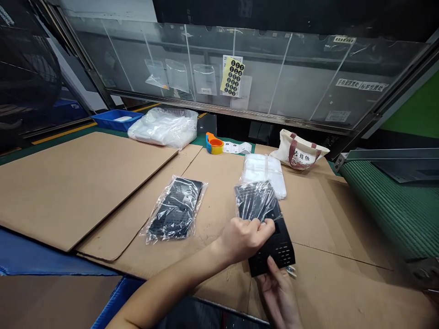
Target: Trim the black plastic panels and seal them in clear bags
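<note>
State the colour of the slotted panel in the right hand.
The slotted panel is black, clearest in the head view.

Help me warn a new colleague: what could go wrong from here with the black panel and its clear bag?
Tearing: the left grip bunches the clear bag partway along the black panel, so a hard pull might split the film.

Slipping: the right grip holds the panel near its closer end, so a loose hold could let it drop.

Nudging: the panel's far end is close to the white bundle, which it might knock.
</note>
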A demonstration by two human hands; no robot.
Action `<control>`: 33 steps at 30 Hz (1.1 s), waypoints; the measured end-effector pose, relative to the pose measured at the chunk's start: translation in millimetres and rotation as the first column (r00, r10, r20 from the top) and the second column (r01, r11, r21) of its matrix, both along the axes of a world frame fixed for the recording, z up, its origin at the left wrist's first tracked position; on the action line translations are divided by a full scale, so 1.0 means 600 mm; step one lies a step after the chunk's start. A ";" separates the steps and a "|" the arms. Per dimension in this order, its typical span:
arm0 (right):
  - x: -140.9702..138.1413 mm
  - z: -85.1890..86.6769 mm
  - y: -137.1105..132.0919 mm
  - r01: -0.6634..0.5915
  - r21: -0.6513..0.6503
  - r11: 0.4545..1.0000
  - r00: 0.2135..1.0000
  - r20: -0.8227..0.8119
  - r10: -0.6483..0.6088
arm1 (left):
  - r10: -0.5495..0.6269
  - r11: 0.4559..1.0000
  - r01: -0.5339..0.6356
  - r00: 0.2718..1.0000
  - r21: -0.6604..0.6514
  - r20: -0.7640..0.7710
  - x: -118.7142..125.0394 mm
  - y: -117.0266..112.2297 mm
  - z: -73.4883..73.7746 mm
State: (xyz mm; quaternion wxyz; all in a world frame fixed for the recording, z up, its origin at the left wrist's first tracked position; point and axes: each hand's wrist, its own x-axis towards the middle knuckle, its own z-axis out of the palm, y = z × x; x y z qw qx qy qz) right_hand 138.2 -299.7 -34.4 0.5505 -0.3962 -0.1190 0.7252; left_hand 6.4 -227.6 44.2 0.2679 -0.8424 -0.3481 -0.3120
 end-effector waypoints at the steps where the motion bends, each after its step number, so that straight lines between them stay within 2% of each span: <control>1: -0.004 0.001 0.001 -0.039 0.015 0.999 0.999 -0.004 0.039 | -0.004 1.000 0.004 1.000 -0.007 -0.004 0.001 -0.004 -0.002; 3: -0.010 0.002 0.003 -0.163 0.034 0.986 0.986 -0.017 0.163 | -0.021 0.999 0.021 1.000 -0.030 -0.007 0.003 -0.011 -0.007; 4: -0.013 0.001 0.005 -0.175 0.038 0.984 0.984 -0.027 0.176 | -0.034 0.998 0.034 0.999 -0.043 -0.006 0.003 -0.015 -0.011; 5: -0.015 -0.001 0.007 -0.127 0.038 0.991 0.991 -0.034 0.128 | -0.048 0.997 0.047 0.999 -0.058 -0.004 0.003 -0.018 -0.014; 8: -0.023 -0.008 0.009 0.141 0.033 0.989 0.990 -0.017 -0.141 | -0.075 0.994 0.076 0.997 -0.075 0.013 0.001 -0.026 -0.026; 9: -0.027 -0.009 0.009 0.162 0.043 0.986 0.987 0.003 -0.162 | -0.079 0.995 0.080 0.997 -0.067 0.019 0.001 -0.028 -0.028; 10: -0.031 -0.009 0.008 0.121 0.062 0.991 0.992 0.023 -0.123 | -0.086 0.995 0.087 0.996 -0.055 0.026 0.001 -0.030 -0.029; 13: -0.043 0.002 0.004 -0.123 0.127 0.984 0.991 0.065 0.116 | -0.134 0.990 0.136 0.989 -0.030 0.058 0.003 -0.035 -0.023; 14: -0.046 0.007 0.004 -0.150 0.132 0.980 0.988 0.066 0.142 | -0.158 0.986 0.161 0.985 -0.034 0.070 0.003 -0.037 -0.019; 15: -0.049 0.011 0.004 -0.124 0.126 0.984 0.991 0.059 0.117 | -0.183 0.982 0.187 0.980 -0.041 0.079 0.003 -0.041 -0.015; 17: -0.051 0.016 0.005 0.025 0.102 0.994 0.998 0.060 -0.031 | -0.227 0.972 0.231 0.971 -0.047 0.079 0.001 -0.049 -0.012; 19: -0.049 0.013 0.005 0.149 0.106 0.983 0.978 0.128 -0.162 | -0.276 0.958 0.282 0.956 -0.058 0.097 -0.004 -0.062 -0.016; 20: -0.047 0.009 0.004 0.171 0.132 0.976 0.961 0.195 -0.195 | -0.285 0.952 0.297 0.948 -0.071 0.140 -0.007 -0.069 -0.022; 22: -0.042 0.001 0.006 0.140 0.232 0.963 0.900 0.377 -0.221 | -0.228 0.953 0.274 0.930 -0.130 0.290 -0.016 -0.084 -0.036; 24: -0.038 -0.004 0.011 0.038 0.409 0.912 0.771 0.568 -0.287 | -0.066 0.930 0.214 0.896 -0.297 0.440 -0.026 -0.099 -0.049; 25: -0.038 -0.005 0.016 -0.054 0.510 0.858 0.684 0.645 -0.340 | 0.032 0.884 0.204 0.871 -0.422 0.489 -0.032 -0.106 -0.055; 26: -0.040 -0.005 0.023 -0.163 0.599 0.784 0.589 0.696 -0.410 | 0.130 0.806 0.217 0.843 -0.551 0.522 -0.038 -0.113 -0.059; 28: -0.052 -0.002 0.039 -0.395 0.688 0.609 0.412 0.725 -0.552 | 0.312 0.588 0.333 0.748 -0.737 0.586 -0.050 -0.122 -0.067; 29: -0.062 -0.001 0.048 -0.493 0.686 0.536 0.341 0.718 -0.606 | 0.400 0.487 0.415 0.676 -0.769 0.618 -0.057 -0.126 -0.071; 30: -0.073 0.001 0.057 -0.572 0.660 0.487 0.278 0.714 -0.642 | 0.486 0.412 0.495 0.591 -0.765 0.644 -0.063 -0.128 -0.076; 31: -0.086 0.002 0.064 -0.635 0.619 0.462 0.220 0.718 -0.661 | 0.562 0.360 0.568 0.501 -0.740 0.658 -0.070 -0.130 -0.082; 33: -0.111 0.005 0.076 -0.730 0.511 0.454 0.120 0.750 -0.650 | 0.679 0.305 0.673 0.342 -0.673 0.649 -0.085 -0.132 -0.096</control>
